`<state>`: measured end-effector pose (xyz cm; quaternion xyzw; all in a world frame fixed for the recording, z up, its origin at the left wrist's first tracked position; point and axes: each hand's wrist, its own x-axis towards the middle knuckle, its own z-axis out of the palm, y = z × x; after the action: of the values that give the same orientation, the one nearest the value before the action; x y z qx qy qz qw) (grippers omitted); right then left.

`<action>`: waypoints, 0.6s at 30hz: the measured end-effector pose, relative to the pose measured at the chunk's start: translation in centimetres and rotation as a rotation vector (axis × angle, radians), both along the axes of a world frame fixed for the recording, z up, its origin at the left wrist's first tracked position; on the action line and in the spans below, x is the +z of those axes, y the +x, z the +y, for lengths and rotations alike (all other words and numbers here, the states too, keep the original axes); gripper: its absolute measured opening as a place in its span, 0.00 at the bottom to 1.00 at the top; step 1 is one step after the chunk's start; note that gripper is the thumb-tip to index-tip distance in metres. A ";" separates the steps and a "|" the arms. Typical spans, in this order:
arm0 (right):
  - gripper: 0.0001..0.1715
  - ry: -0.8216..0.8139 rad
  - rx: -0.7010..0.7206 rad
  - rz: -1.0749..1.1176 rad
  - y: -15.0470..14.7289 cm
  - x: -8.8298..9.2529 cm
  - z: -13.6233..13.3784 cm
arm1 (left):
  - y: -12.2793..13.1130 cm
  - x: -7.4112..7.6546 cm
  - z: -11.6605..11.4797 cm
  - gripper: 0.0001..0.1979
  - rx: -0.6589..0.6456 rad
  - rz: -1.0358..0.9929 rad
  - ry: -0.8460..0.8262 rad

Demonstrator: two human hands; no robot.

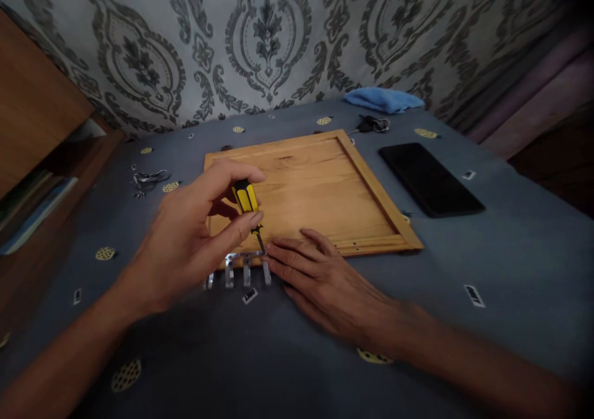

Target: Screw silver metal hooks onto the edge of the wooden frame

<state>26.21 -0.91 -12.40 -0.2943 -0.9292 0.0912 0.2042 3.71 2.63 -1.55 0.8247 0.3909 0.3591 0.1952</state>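
My left hand grips a short yellow-and-black screwdriver by its handle, thumb on one side and fingers on the other. The screwdriver's shaft points down at the right end of a shiny metal hook rail, which lies along the near edge of a framed wooden panel. Several hooks of the rail stick out past that edge toward me. Flat beside the rail's right end lies my right hand, its fingers stretched out over the panel's near edge. Whether a screw sits under the tip cannot be made out.
A black phone lies right of the panel. Behind it are a bunch of keys and a folded blue cloth. Small metal pieces lie at the left, near a wooden shelf unit. A patterned wall stands behind.
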 end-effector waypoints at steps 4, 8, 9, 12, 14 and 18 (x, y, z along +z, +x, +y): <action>0.23 0.013 0.004 0.018 0.0 -0.3 0.0 | 0.1 -0.2 0.0 0.15 0.023 0.058 0.070; 0.24 0.005 -0.001 0.019 -0.1 -0.2 0.0 | 0.0 -0.1 0.0 0.14 -0.005 0.025 0.068; 0.24 0.000 -0.001 0.015 -0.1 -0.1 0.0 | 0.0 0.0 0.0 0.14 -0.019 0.009 0.047; 0.25 -0.006 0.003 0.008 0.0 0.0 0.0 | -0.2 0.2 0.0 0.15 -0.052 0.005 0.010; 0.25 0.001 0.007 0.010 0.1 0.1 0.0 | -0.2 0.3 -0.1 0.14 -0.035 0.066 0.024; 0.24 0.005 0.005 0.002 0.1 0.0 0.0 | -0.2 0.1 -0.2 0.14 0.020 0.136 0.106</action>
<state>26.27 -0.87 -12.43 -0.2914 -0.9299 0.0897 0.2057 3.53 2.42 -1.42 0.8524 0.3922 0.3242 0.1207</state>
